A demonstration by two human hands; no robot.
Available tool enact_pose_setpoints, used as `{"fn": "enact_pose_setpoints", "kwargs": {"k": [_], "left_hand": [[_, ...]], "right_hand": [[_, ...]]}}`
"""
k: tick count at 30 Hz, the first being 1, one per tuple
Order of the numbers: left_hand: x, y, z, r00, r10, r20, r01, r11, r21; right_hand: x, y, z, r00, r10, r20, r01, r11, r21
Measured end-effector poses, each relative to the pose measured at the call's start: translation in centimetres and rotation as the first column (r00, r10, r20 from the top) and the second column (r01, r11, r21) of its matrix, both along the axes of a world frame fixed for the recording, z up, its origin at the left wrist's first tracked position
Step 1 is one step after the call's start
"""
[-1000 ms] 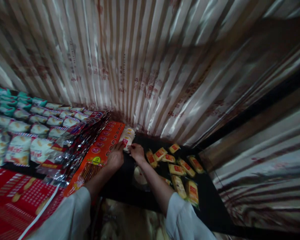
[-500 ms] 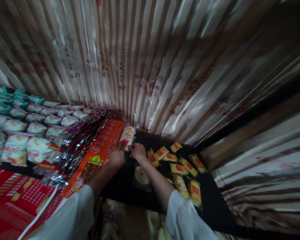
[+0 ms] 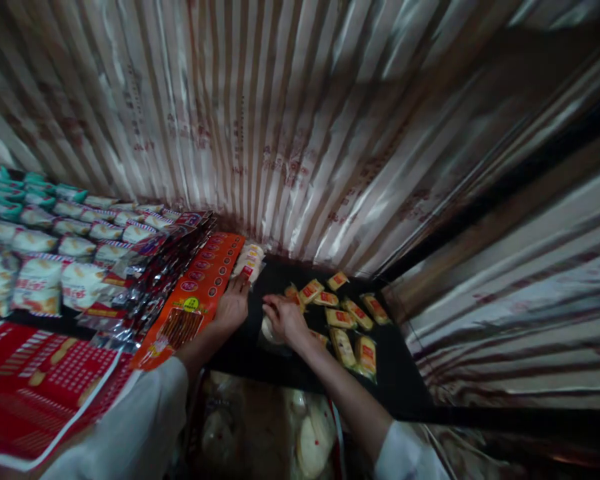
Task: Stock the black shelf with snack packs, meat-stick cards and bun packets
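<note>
My left hand [image 3: 231, 308] lies with fingers stretched out against the near end of a row of small white wrapped packets [image 3: 250, 261] with red and yellow labels. My right hand [image 3: 286, 319] has its fingers curled together, over a round white item in clear wrap [image 3: 271, 329] on the black surface. Whether those fingertips grip its wrapper cannot be made out. Beside the left hand is an orange printed package [image 3: 200, 287] with a picture of brown sticks. To the right of my right hand several yellow wrapped snack packs [image 3: 341, 318] are scattered.
Further left are a stack of shiny dark packages [image 3: 170, 267], rows of white pouches [image 3: 39, 283] and a red printed package [image 3: 45, 393]. A striped, wrinkled sheet [image 3: 280, 120] hangs behind the black tabletop [image 3: 400, 373]. Below the front edge stands a box of wrapped white items [image 3: 313, 437].
My right hand has come away from the white packets, moving nearer to me and over the round white item. My left hand stays by the row. The view has shifted slightly.
</note>
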State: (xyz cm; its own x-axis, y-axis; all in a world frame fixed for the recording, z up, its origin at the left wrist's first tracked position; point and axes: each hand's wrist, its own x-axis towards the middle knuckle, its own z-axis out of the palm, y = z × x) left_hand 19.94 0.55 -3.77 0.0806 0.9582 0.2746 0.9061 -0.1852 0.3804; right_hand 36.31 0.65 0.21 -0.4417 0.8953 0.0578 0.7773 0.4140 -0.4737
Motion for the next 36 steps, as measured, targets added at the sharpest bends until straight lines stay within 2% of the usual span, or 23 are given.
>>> {"fn": "enact_pose_setpoints", "kwargs": {"k": [4,7,9,14,17,20,25,28,33,36], "left_hand": [[1.7,-3.4,0.9,0.989,-0.14,0.052,0.142,0.989,-0.047],[2.9,-6.1,1.0,0.957,-0.273,0.095,0.282,0.954,-0.105],[3.3,-7.8,0.9,0.943,-0.322,0.079,0.331,0.931,-0.154],[3.4,-11.1,0.6,0.948,-0.314,-0.044,0.296,0.927,-0.229],[3.0,-12.8,0.1,0.956,-0.268,-0.123,0.24,0.95,-0.2],[2.2,-14.1,-0.4,0.962,-0.243,-0.126,0.223,0.962,-0.156],[0.1,-14.9,0.7,0.959,-0.269,0.09,0.277,0.958,-0.078],[-0.8,-14.6,2.3,0.936,-0.205,0.288,0.237,0.968,-0.083],[-1.3,-13.3,4.0,0.81,-0.058,0.584,0.209,0.959,-0.194],[-1.4,-12.5,4.5,0.71,0.026,0.704,0.193,0.954,-0.231]], "right_hand": [[2.5,-3.5,-0.8,0.991,0.087,0.104,-0.089,0.996,0.015],[3.3,-5.6,-2.0,0.989,0.059,0.137,-0.063,0.998,0.027],[3.3,-6.9,-2.8,0.989,0.05,0.136,-0.055,0.998,0.03],[2.5,-9.2,-3.2,0.989,0.121,0.085,-0.122,0.993,0.0],[2.2,-10.5,-2.5,0.983,0.184,0.002,-0.184,0.983,0.008],[2.2,-11.6,-1.8,0.975,0.203,-0.086,-0.202,0.979,0.014],[3.4,-12.4,-0.6,0.964,0.186,-0.189,-0.196,0.98,-0.036],[3.9,-12.2,0.2,0.965,0.124,-0.229,-0.144,0.987,-0.073],[3.2,-11.8,1.0,0.942,0.02,-0.335,-0.096,0.973,-0.211],[2.5,-11.6,0.9,0.884,-0.049,-0.465,-0.092,0.957,-0.275]]}}
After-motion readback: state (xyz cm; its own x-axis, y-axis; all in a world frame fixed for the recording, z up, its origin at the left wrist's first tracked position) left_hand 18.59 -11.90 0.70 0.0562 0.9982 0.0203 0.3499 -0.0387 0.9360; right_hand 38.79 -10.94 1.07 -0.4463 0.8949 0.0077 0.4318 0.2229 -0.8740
